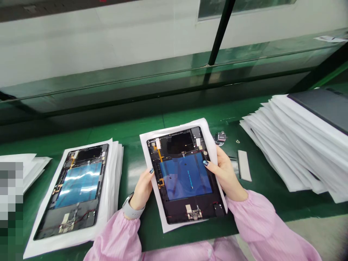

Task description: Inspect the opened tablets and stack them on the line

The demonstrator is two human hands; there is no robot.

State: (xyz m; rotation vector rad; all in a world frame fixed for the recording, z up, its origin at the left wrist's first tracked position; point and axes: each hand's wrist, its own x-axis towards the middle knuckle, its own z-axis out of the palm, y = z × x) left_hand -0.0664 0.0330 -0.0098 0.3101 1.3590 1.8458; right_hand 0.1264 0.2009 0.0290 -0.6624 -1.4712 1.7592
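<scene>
An opened tablet (185,174), its black insides and blue battery film showing, lies on a white foam sheet (206,127) in front of me. My left hand (143,190) grips its left edge, thumb on top. My right hand (224,174) grips the right edge together with the sheet, thumb resting on the blue film. Both sleeves are pink, and a grey watch sits on my left wrist.
A second opened tablet (74,188) rests on a stack of white sheets (112,188) at the left. A fanned pile of white sheets (293,145) with a dark tablet (323,105) on top fills the right. A metal tally counter (220,137) and a grey strip (244,165) lie on the green bench (130,130).
</scene>
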